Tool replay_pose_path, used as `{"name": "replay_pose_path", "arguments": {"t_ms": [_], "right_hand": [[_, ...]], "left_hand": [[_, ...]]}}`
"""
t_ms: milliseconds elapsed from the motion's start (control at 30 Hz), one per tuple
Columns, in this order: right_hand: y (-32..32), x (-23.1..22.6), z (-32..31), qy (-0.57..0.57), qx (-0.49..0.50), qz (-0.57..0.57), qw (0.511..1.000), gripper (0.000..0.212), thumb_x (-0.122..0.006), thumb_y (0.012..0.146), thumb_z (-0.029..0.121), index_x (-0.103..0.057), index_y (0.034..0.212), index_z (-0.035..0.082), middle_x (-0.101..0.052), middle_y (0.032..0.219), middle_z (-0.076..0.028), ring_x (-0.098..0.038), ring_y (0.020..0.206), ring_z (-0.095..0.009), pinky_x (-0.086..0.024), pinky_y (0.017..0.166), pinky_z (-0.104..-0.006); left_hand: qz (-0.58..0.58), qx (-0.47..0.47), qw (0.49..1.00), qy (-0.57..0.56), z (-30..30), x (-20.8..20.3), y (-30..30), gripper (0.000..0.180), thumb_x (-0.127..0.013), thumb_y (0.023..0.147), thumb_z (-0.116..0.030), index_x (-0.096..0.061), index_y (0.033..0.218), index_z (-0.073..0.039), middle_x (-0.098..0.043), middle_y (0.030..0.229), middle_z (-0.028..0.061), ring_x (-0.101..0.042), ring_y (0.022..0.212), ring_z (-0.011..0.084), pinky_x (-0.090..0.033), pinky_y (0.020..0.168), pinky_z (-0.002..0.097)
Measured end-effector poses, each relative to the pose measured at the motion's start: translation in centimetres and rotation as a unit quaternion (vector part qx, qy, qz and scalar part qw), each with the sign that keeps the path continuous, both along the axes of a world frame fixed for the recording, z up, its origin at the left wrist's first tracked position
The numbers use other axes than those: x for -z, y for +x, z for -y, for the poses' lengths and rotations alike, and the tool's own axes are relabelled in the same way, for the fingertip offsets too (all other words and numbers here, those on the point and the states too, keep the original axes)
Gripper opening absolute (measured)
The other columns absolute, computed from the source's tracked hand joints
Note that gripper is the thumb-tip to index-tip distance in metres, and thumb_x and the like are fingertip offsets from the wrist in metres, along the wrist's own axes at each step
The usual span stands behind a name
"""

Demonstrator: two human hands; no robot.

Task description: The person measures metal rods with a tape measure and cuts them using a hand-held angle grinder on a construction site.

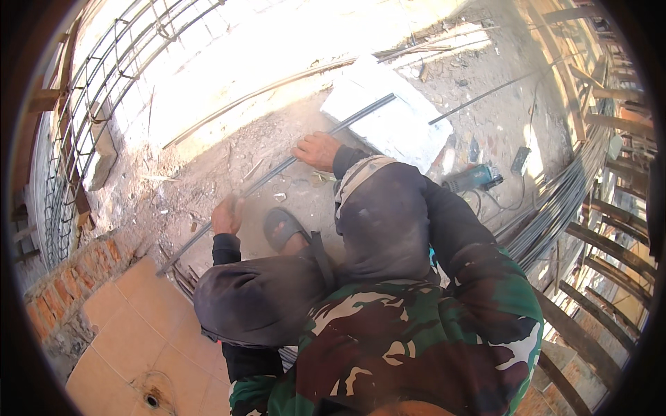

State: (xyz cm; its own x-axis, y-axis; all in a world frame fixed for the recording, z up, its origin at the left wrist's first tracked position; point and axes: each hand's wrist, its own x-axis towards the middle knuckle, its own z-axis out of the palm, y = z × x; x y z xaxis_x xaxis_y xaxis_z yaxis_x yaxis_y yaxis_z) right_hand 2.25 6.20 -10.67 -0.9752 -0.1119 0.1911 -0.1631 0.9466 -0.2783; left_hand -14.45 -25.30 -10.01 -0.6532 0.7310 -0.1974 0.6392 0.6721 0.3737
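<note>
A few thin grey steel bars (pixel 277 168) lie side by side, slanting from the tiled floor at lower left up to a white slab (pixel 409 132). My left hand (pixel 227 215) is closed around them near their lower end. Farther along, my right hand (pixel 318 151) is closed on the same bars, just short of the slab. The upper ends of the bars reach over the slab's face. Between my hands, my sandalled foot (pixel 284 229) stands on the dusty ground.
A blue-green corded power tool (pixel 479 178) lies right of my knee. Beyond it runs a bundle of long steel rods (pixel 555 201) beside wooden slats (pixel 610 243). A tied rebar cage (pixel 90 90) stands at left, above a broken brick edge (pixel 73 281) and orange tiles (pixel 152 319).
</note>
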Motion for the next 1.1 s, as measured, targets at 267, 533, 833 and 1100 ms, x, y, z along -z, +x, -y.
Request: {"name": "replay_pose_path", "arguments": {"t_ms": [267,533,833,1100], "right_hand": [[-0.1,0.4,-1.6,-0.063,-0.036,0.044,0.996,0.028,-0.065,0.081,0.017,-0.057,0.107,0.01,-0.054,0.092,-0.009,-0.056,0.087,-0.027,-0.045,0.074,-0.0394],[6.5,-3.4,-2.4,-0.148,0.108,-0.156,0.971,0.025,-0.063,0.08,0.019,-0.061,0.103,0.011,-0.057,0.089,-0.008,-0.06,0.082,-0.026,-0.049,0.07,-0.0365],[32.9,-5.2,5.8,-0.195,0.644,0.051,0.738,0.018,-0.062,0.09,0.022,-0.06,0.088,0.005,-0.064,0.074,-0.017,-0.062,0.065,-0.037,-0.048,0.06,-0.0443],[44.9,-1.2,13.8,-0.16,0.905,0.119,0.375,0.044,-0.068,0.083,0.032,-0.05,0.112,0.004,-0.061,0.1,-0.021,-0.062,0.093,-0.04,-0.048,0.079,-0.0462]], "left_hand": [[-0.018,0.048,0.998,-0.046,-0.3,1.0,0.0,0.032,-0.06,0.09,-0.034,-0.058,0.103,-0.004,-0.063,0.092,0.0213,-0.061,0.087,0.0406,-0.047,0.072,0.049],[-0.02,0.102,0.993,-0.057,0.4,-0.2,0.7,0.049,-0.062,0.09,-0.028,-0.047,0.132,-0.006,-0.057,0.119,0.017,-0.055,0.108,0.0365,-0.042,0.087,0.0492],[0.099,0.088,0.985,-0.109,2.9,0.5,-2.4,0.069,-0.06,0.083,-0.014,-0.031,0.145,-0.007,-0.048,0.13,0.0235,-0.048,0.119,0.0429,-0.04,0.1,0.0469],[0.138,0.112,0.98,-0.094,3.7,2.2,-2.9,0.058,-0.053,0.093,-0.019,-0.03,0.144,-0.005,-0.047,0.132,0.0242,-0.049,0.119,0.0409,-0.04,0.099,0.0465]]}}
